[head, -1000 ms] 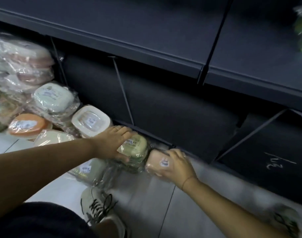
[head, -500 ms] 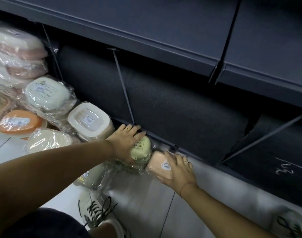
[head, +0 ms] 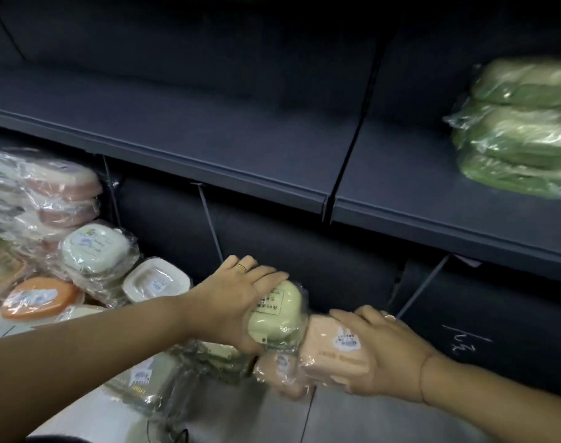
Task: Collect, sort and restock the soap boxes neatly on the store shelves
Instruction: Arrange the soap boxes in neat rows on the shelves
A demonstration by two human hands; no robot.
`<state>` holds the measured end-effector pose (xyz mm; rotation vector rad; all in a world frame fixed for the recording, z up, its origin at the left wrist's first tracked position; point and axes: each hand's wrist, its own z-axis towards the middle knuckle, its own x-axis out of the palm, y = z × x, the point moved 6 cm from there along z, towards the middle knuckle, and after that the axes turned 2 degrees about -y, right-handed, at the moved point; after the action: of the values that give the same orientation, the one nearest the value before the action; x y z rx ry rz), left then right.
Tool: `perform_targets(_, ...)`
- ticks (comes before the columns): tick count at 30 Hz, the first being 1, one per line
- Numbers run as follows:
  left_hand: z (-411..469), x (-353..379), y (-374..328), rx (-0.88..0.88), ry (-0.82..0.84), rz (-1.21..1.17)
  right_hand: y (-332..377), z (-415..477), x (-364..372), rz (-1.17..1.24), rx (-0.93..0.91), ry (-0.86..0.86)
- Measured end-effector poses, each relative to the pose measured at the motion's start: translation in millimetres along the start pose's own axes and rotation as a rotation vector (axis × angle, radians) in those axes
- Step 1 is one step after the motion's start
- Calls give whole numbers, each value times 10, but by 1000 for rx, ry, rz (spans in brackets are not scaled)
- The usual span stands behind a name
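My left grip [head: 240,305] is clamped over the pale green soap box [head: 277,314], a rounded plastic one in clear film with a printed label on its lid. My fingers run across the top and my thumb goes down the near side, so I'm holding it firmly. Touching it on the right is the peach-pink soap box [head: 331,351], also plastic and film-wrapped. My right grip [head: 379,350] has that one, fingers laid over its far edge and thumb hooked underneath. Both boxes hang low in front of the dark bottom panel of the shelving, above the pale tiled floor [head: 247,410]. A second pink soap box [head: 280,369] sits just under the pair, pressed against the one in my right grip. I can't tell whether it shares that wrap.

Down at the floor's left edge is the pile. It has one orange oval soap box [head: 39,298], one cream square soap box [head: 157,279], and one mint-white soap box [head: 93,247] leaning on the heap. Behind those is a stack of pink wrapped boxes [head: 65,193]. I count two there, and the rest is lost in crumpled film. A clear-wrapped pack [head: 145,375] lies beneath my left forearm.

Up on the dark grey shelf [head: 208,145], at its right end, sits a stack of green wrapped soap boxes [head: 521,132]. It looks like three layers, as far as the blur lets me count.
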<state>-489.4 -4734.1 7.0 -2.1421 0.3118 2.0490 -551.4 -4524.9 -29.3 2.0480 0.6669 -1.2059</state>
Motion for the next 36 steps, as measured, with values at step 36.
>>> perform_targets(36,2171,-1073,-141,-107,-569,-387,-3271,-916,-3958,-41,560,-856)
